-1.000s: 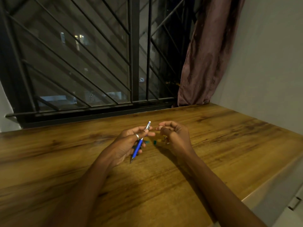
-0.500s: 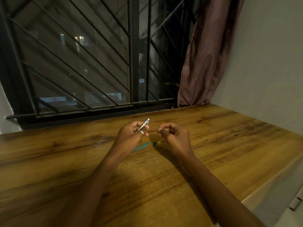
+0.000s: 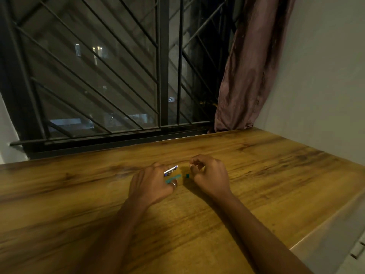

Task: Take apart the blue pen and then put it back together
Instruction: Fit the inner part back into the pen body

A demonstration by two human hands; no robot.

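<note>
My left hand (image 3: pixel 151 184), palm down over the wooden table (image 3: pixel 276 175), grips the blue pen (image 3: pixel 171 170); only the pen's silver clip end sticks out toward the far right, the blue barrel is hidden under my fingers. A thin teal piece (image 3: pixel 173 179) lies on the table beside my ring finger. A small dark teal piece (image 3: pixel 187 176) rests between my hands. My right hand (image 3: pixel 210 175) hovers just right of it with fingers curled and thumb and forefinger pinched; I cannot see anything between them.
A barred window (image 3: pixel 162 76) runs along the table's far edge. A brownish-pink curtain (image 3: pixel 248 66) hangs at the far right corner beside a pale wall (image 3: pixel 325 76). The table's right edge (image 3: pixel 325 228) drops off near my right forearm.
My left hand has turned palm down and lowered toward the table, hiding the pen's blue barrel. The teal piece on the table has come into view. My right hand stayed nearly in place.
</note>
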